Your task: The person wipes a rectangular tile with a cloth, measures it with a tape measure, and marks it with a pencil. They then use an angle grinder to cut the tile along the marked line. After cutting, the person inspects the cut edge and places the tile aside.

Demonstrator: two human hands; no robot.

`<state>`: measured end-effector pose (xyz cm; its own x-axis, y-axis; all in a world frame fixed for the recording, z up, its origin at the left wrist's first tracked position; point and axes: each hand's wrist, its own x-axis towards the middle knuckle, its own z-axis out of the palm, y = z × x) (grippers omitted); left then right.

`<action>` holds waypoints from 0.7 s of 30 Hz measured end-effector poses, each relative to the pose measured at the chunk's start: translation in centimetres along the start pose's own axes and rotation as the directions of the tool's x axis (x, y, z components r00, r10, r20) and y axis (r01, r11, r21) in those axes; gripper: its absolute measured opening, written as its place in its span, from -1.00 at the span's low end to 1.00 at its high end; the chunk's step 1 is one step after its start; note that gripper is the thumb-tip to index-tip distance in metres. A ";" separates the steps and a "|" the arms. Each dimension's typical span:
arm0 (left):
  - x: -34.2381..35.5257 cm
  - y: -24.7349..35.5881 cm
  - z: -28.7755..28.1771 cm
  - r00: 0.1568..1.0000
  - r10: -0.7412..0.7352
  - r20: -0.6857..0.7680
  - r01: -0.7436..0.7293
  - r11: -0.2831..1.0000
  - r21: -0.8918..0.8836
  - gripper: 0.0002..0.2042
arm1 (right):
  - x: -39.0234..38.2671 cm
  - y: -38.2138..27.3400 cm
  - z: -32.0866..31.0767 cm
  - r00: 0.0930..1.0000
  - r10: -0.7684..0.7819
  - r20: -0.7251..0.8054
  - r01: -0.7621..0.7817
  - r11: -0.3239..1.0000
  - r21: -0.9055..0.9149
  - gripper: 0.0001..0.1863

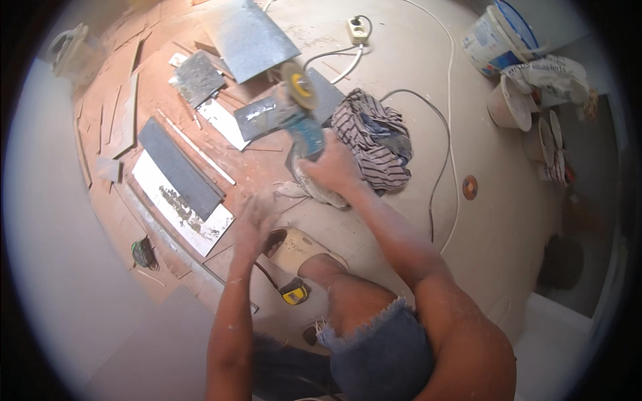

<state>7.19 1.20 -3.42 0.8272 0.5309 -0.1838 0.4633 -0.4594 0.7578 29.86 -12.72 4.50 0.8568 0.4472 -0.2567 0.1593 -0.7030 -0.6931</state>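
Observation:
My right hand (332, 162) grips a teal angle grinder (304, 134), its yellow-centred disc (299, 85) pointing away from me over pieces of grey tile (257, 120). My left hand (255, 217) hangs above the dusty floor, close to my sandal (301, 250); motion smears its fingers. Left of that hand lie a dark grey tile strip (177, 167) and a white tile strip (180, 207) with patches of mortar on it. Beside the grinder is a bundled striped cloth (374, 140).
A large grey tile (251, 40) lies at the far side among reddish dust and offcuts. A power socket block (358, 30) and cables are behind the cloth. Buckets (495, 40) stand far right. A yellow tape measure (294, 291) is by my foot; a loose disc (471, 187) lies right.

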 end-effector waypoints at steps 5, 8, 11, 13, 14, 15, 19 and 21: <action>-1.8 -5.6 -5.2 0.980 -0.117 -0.160 0.120 0.993 0.007 -0.42 | 0.7 11.5 -7.4 0.906 0.134 -0.401 -0.259 0.925 -0.277 -0.13; -3.1 -8.0 -8.7 0.966 -0.189 -0.178 0.199 0.979 0.039 -0.43 | 0.6 15.5 -11.3 0.819 0.311 -0.482 -0.491 0.815 -0.307 -0.09; -3.8 -10.1 -10.3 0.953 -0.208 -0.219 0.221 0.975 0.034 -0.42 | 0.2 20.7 -12.8 0.736 0.362 -0.572 -0.601 0.738 -0.307 -0.12; -3.6 -11.0 -10.4 0.950 -0.209 -0.232 0.220 0.975 0.022 -0.41 | -0.6 23.1 -13.0 0.699 0.395 -0.596 -0.653 0.693 -0.307 -0.13; -3.4 -11.1 -10.4 0.949 -0.208 -0.239 0.219 0.975 0.024 -0.41 | -1.1 24.2 -12.9 0.698 0.389 -0.602 -0.652 0.692 -0.309 -0.13; -3.3 -11.1 -10.2 0.947 -0.207 -0.245 0.219 0.975 0.024 -0.40 | -1.7 25.2 -12.7 0.696 0.382 -0.608 -0.652 0.691 -0.312 -0.13; -2.2 -9.7 -9.3 0.938 -0.224 -0.266 0.266 0.955 0.133 -0.39 | -2.8 26.4 -12.3 0.657 0.453 -0.602 -0.702 0.659 -0.270 -0.12; -1.7 -9.4 -8.7 0.924 -0.233 -0.304 0.301 0.933 0.199 -0.38 | -2.6 26.1 -12.2 0.645 0.473 -0.600 -0.726 0.625 -0.288 -0.15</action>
<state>-1.33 10.77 -4.80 0.5593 0.8141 -0.1563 0.7442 -0.4101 0.5272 37.79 -39.00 -4.71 0.9225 -0.3755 -0.0890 -0.3808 -0.9231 -0.0528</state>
